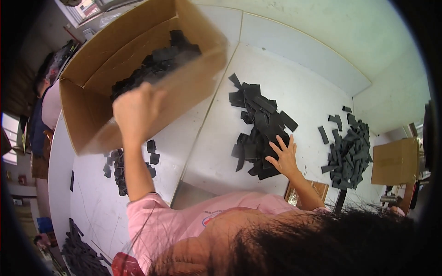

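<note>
My left hand point(137, 110) is closed at the near edge of a large open cardboard box point(87, 103), its fingers wrapped over the side that looks smeared by motion. Inside the box lies a heap of black flat pieces point(161, 57). With fingers spread, my right hand point(284, 156) rests on the near right part of a loose pile of black rectangular strips point(258, 115) on the white table point(216, 152). The box appears tilted, its opening facing me.
To the right lies another pile of smaller black pieces point(350, 152), with a closed cardboard box point(394, 162) beyond it. A small black heap point(119, 172) sits below the big box, and long black strips point(80, 250) lie at lower left. Another person point(49, 106) is at far left.
</note>
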`<action>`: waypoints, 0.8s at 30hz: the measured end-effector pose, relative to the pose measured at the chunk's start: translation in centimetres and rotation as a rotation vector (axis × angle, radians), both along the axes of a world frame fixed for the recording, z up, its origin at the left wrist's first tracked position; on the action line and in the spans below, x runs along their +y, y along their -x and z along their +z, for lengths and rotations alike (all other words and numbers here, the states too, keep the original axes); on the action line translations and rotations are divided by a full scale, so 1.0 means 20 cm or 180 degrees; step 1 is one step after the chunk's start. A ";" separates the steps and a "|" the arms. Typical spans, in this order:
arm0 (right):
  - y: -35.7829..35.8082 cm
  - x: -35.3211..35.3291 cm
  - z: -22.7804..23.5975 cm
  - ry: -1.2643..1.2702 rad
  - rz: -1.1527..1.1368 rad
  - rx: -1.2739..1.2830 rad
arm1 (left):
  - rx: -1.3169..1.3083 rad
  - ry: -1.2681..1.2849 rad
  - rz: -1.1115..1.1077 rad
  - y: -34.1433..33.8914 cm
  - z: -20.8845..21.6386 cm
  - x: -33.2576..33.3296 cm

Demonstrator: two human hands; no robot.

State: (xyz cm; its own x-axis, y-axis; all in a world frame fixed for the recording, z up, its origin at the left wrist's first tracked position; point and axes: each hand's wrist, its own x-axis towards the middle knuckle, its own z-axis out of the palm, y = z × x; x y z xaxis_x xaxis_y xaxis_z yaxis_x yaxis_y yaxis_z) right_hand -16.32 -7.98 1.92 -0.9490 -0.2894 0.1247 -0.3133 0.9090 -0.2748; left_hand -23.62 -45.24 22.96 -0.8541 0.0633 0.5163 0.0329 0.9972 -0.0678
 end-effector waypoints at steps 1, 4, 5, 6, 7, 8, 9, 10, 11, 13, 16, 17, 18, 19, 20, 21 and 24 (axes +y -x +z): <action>0.03 -0.01 0.03 -0.0172 -0.0081 0.0150 | 0.0146 -0.0015 -0.0129 -0.05 -0.04 0.05; 0.13 -0.06 0.26 -0.0290 -0.0109 0.0556 | 0.0260 -0.0011 -0.0302 -0.18 -0.14 0.16; 0.19 -0.11 0.40 0.0035 0.0223 0.1009 | 0.0328 -0.0056 -0.0312 -0.23 -0.15 0.20; 0.23 -0.17 0.55 0.0340 0.0521 0.1444 | 0.0259 -0.0088 -0.0283 -0.27 -0.19 0.23; 0.28 -0.25 0.69 0.0499 0.0945 0.1779 | 0.0290 -0.0130 -0.0250 -0.32 -0.20 0.24; 0.32 -0.35 0.83 0.0646 0.1349 0.2104 | 0.0318 -0.0191 -0.0240 -0.36 -0.22 0.25; 0.35 -0.44 0.94 0.0757 0.1759 0.2123 | 0.0195 -0.0233 -0.0263 -0.39 -0.25 0.25; 0.40 -0.53 1.00 0.0860 0.2142 0.2152 | 0.0183 -0.0243 -0.0256 -0.40 -0.27 0.26; 0.46 -0.62 0.98 0.0944 0.2240 0.2165 | 0.0112 -0.0276 -0.0259 -0.42 -0.29 0.28; 0.51 -0.68 0.92 0.1007 0.2251 0.2179 | -0.0115 -0.0439 -0.0394 -0.45 -0.27 0.33; 0.52 -0.70 0.82 0.0580 0.2013 0.0822 | -0.0385 -0.0679 -0.0674 -0.49 -0.24 0.35; 0.51 -0.70 0.80 0.0710 0.1972 0.1041 | -0.0404 -0.0691 -0.0623 -0.50 -0.22 0.32; 0.50 -0.69 0.78 0.0840 0.1873 0.1260 | -0.1080 -0.0890 -0.0797 -0.49 -0.18 0.29; 0.49 -0.67 0.75 0.0764 0.1889 0.1330 | -0.1759 -0.1088 -0.0971 -0.48 -0.13 0.24; 0.48 -0.67 0.74 0.0753 0.1868 0.1309 | -0.2606 -0.1745 -0.0935 -0.40 -0.04 0.18; 0.48 -0.66 0.73 0.0796 0.1824 0.1273 | -0.3449 -0.2400 -0.0882 -0.27 0.04 0.10; 0.48 -0.66 0.72 0.0897 0.1792 0.1389 | -0.3593 -0.2675 -0.0063 0.11 -0.02 -0.09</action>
State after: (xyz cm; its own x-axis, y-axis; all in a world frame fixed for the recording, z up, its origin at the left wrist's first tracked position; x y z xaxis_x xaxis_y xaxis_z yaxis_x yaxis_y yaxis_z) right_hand -25.90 -21.27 16.31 -0.5156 -0.6164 0.5952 -0.8418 0.4940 -0.2177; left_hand -25.87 -47.11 22.52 -0.8307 0.0994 -0.5478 -0.3166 0.7250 0.6116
